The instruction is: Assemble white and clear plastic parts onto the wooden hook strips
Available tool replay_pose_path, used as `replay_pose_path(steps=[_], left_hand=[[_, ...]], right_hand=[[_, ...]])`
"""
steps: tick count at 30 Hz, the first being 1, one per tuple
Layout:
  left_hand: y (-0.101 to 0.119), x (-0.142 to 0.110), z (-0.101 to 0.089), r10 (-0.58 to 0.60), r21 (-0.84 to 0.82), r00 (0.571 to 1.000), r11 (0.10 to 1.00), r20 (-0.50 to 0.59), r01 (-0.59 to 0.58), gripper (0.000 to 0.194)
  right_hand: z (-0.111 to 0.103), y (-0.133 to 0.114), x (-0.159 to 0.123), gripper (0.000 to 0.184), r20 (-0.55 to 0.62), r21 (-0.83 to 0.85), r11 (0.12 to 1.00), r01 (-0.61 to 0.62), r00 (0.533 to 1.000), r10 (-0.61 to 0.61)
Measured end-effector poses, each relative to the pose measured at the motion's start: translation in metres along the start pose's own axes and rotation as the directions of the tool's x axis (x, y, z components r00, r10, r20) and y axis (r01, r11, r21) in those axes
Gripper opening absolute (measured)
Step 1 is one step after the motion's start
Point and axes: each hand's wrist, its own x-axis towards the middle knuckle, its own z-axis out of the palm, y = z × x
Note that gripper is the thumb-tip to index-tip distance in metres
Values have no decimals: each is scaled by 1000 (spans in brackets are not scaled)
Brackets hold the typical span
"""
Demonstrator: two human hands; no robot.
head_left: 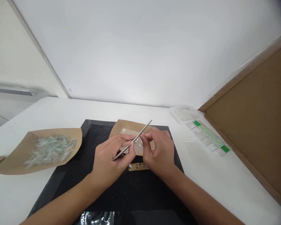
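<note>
Held at a slant between the thumb and fingers of my left hand (113, 153) is a thin, flat grey strip (145, 127). Its upper end points away to the right. My right hand (160, 151) is pinched closed right beside the strip's middle; whatever its fingertips hold is too small to make out. Beneath both hands lies a brown paper tray (128, 124) with small white oval pieces (137, 140) on a clear sheet. Nearer to me, a short brown card strip (134, 167) carries several small shiny metal parts, its right end partly behind my right hand.
A black mat (131, 190) covers the table's middle. On the left, a brown paper tray (16, 156) holds many clear plastic slivers. At right stand a clear tub (176, 114) and a clear compartment box with a green label (210, 136), beside a cardboard panel (253, 118).
</note>
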Motion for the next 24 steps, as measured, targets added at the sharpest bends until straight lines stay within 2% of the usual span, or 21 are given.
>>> replay_pose_path(steps=[2,6,10,14,17,21,24], left_hand=[[-1,0,0,-11,-7,1000,1000,9,11,10],[0,1,0,-20,-15,1000,1000,-2,20,10],[0,0,0,-21,-20,1000,1000,3,21,11],[-3,0,-1,-8,-21,1000,1000,-4,8,10],[-6,-1,-2,23,-30,999,999,41,-22,9],[-8,-2,0,70,-58,991,996,116,-64,12],[-6,-3,4,73,-76,990,995,119,-64,13]], right_hand=[[0,2,0,23,37,18,1000,7,999,-8],[0,4,0,22,-4,-20,1000,-22,1000,22],[1,4,-1,22,44,19,1000,10,999,-11],[0,2,0,22,18,10,1000,-9,1000,9],[-4,2,1,22,55,52,999,2,998,-5],[-7,5,2,20,34,82,996,-26,999,23],[-7,10,1,18,16,133,990,-39,999,37]])
